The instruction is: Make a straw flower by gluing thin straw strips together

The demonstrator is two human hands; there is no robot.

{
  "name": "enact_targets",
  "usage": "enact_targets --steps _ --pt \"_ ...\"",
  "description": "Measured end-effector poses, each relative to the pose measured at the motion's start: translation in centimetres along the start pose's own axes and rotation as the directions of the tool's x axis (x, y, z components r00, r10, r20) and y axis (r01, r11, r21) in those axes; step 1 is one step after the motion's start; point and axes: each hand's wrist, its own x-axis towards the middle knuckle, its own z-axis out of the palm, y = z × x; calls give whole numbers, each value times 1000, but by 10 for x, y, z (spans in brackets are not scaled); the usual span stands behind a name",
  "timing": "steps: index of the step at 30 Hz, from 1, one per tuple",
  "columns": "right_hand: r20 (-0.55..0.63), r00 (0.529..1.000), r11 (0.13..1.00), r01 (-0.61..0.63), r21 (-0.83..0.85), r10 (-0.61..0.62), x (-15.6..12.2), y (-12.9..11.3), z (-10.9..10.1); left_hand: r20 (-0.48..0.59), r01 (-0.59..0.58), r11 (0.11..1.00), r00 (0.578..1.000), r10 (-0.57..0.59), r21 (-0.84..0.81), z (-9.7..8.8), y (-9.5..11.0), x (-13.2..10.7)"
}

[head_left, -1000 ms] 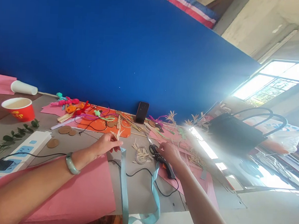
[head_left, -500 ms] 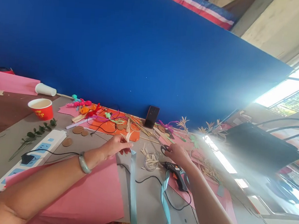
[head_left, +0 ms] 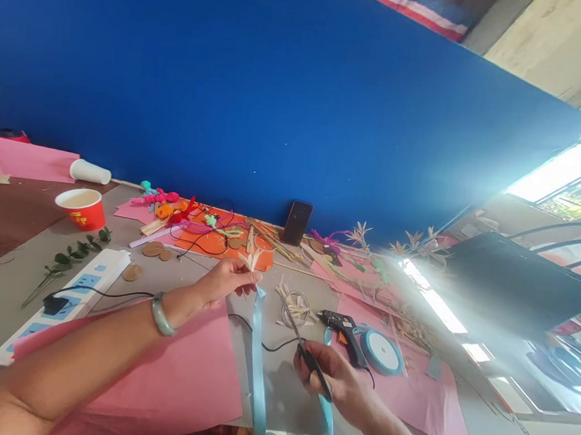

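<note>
Pinched in my left hand is a small pale flower made of thin strips, its petals rising above the fingers. A light blue ribbon hangs from just below that grip and loops to the right past the table's front edge. My right hand is closed round black-handled scissors, their blades pointing up and left toward pale strip scraps inside a clear ring. Beyond the right hand lie a black glue gun and a ribbon spool.
Pink paper covers the table's front left, beside a white power strip. Further back are a red paper cup, a leafy sprig and wooden discs. A phone leans against the blue panel.
My right hand has picked up the scissors and brought them down and toward me, uncovering the ribbon spool. My left hand stays nearly in place, with the flower's petals now more visible.
</note>
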Motion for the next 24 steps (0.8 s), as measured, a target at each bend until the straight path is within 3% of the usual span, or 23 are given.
enact_targets --steps 5,10,15,24 --pt "115 993 996 -27 -82 37 -7 -4 12 3 -25 1000 1000 25 -17 5 6 -6" --pt "176 984 999 -8 -47 16 -4 3 17 6 -29 999 1000 29 -37 8 10 -9" --pt "198 975 989 74 128 -99 6 14 23 19 -21 996 1000 23 -84 9 8 -11" --pt "265 939 866 64 497 -221 20 23 36 61 8 986 998 2 -164 12 14 -15"
